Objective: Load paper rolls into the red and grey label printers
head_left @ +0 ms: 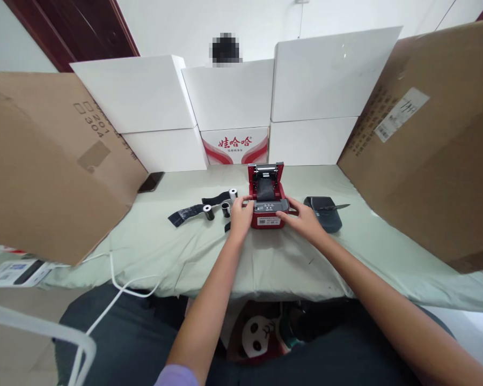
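Observation:
A small red printer [266,206] with its lid up stands on the pale green cloth of the table [209,252]. Black ribbon shows inside its open bay. My left hand [240,212] grips the printer's left front corner, fingers curled against it. My right hand [301,214] rests at its right front corner, fingers reaching onto the grey front panel. Just left of the printer lie ribbon spools [224,206] with black ribbon film [185,214] trailing out to the left.
A dark grey device [325,212] lies right of the printer. A phone [151,182] rests at the table's back left. White boxes [229,96] line the back; big cardboard sheets [44,161] lean at both sides. A white cable [116,281] hangs off the front edge.

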The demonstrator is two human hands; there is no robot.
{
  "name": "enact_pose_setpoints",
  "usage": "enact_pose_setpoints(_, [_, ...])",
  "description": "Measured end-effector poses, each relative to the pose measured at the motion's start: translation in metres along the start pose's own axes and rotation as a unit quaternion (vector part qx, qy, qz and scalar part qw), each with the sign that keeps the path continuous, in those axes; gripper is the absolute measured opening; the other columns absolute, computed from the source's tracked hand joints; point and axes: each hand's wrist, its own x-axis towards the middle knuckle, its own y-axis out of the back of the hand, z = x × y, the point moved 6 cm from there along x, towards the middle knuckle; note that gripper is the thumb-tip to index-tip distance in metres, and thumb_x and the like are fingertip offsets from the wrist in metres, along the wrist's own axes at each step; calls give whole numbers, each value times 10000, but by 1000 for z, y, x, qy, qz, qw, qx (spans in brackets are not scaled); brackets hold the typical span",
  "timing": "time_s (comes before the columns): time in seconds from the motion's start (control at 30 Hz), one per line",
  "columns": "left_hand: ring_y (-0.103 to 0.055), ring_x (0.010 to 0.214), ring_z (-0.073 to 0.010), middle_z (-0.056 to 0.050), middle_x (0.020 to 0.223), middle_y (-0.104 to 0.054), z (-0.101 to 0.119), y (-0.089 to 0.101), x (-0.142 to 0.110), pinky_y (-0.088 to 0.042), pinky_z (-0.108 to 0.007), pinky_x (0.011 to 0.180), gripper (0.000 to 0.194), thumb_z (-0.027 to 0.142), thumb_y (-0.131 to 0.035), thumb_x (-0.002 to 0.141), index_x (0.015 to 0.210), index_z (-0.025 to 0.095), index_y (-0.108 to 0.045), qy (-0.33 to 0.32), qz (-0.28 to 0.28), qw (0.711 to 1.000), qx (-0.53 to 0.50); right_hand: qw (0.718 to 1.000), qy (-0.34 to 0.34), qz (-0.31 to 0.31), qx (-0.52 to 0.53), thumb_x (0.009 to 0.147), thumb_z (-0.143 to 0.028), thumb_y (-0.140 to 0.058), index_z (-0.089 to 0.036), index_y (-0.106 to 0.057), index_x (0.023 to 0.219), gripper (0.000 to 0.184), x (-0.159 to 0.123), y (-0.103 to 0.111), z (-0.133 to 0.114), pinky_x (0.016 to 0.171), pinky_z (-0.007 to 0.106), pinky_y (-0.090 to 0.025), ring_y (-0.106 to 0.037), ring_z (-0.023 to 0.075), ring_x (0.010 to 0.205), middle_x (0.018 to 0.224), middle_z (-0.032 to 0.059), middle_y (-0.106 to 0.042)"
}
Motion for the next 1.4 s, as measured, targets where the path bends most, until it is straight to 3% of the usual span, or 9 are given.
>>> enact_pose_setpoints(0.13, [-587,1305,-265,-37,1233,-750,23,3,19,-393,-462,1217,304,142,-502,876,867,259,-783,-79,-66,992,69,999,-5,11,32,907,-579,-677,-257,-666,1447,629,4,6,11,1183,537,-499,-618,343,1390,1477,92,-674])
enact_pose_setpoints(0.23, [-681,1165,-239,-34,1089,-787,33,-6,35,-489,-435,1125,329,84,-455,850,793,240,-739,-120,-165,979,28,999,-2,16,34,962,-647,-570,-261,-650,1468,641,5,7,24,1247,539,-416,-561,330,1455,1516,80,-646])
enact_pose_setpoints(0.4, [-748,1005,-196,-71,1254,-716,32,-13,56,-529,-443,1085,383,44,-519,807,1123,221,-644,-70,-156,984,-40,999,-8,30,35,965,-744,-481,-264,-644,1469,715,1,-3,45,1286,512,-349,-542,311,1470,1529,81,-636])
enact_pose_setpoints(0.6, [-694,1216,-222,-114,1297,-651,34,-17,49,-502,-457,1164,421,112,-668,807,1199,202,-543,-68,-164,971,-160,995,-23,78,55,972,-786,-397,-198,-586,1513,822,-7,-15,55,1285,472,-344,-520,296,1488,1575,137,-583])
enact_pose_setpoints(0.73, [-776,921,-189,-100,1274,-690,39,-20,47,-618,-446,989,436,184,-670,865,1283,219,-547,-64,-211,963,-157,995,-16,74,59,988,-764,-392,-202,-589,1507,789,-9,-17,52,1271,453,-365,-538,286,1471,1555,128,-605])
enact_pose_setpoints(0.9, [-771,809,-199,-114,1061,-792,45,-32,69,-621,-407,901,232,133,-647,844,1064,138,-719,-86,-274,958,0,995,-17,75,61,992,-758,-397,-229,-616,1482,754,-9,-17,55,1262,452,-380,-554,283,1455,1520,103,-641])
enact_pose_setpoints(1.1, [-745,1017,-300,-117,1081,-811,49,-54,87,-565,-381,924,237,99,-654,803,994,147,-786,-171,-363,854,330,993,1,80,88,989,-754,-427,-239,-653,1450,727,-8,-19,62,1267,502,-367,-576,314,1425,1459,100,-686])
enact_pose_setpoints(1.27, [-739,1066,-307,-127,1217,-791,50,-65,86,-563,-367,911,397,202,-647,860,1245,210,-745,-172,-399,799,416,993,0,80,87,974,-779,-429,-233,-667,1434,752,-7,-19,62,1264,523,-369,-580,334,1418,1441,108,-696])
enact_pose_setpoints(1.4, [-737,972,-294,-124,1062,-797,55,-60,90,-565,-350,849,318,126,-682,778,1076,180,-777,-181,-364,811,421,993,-4,84,82,969,-788,-426,-222,-663,1435,770,-7,-17,62,1263,538,-367,-579,342,1419,1448,121,-690])
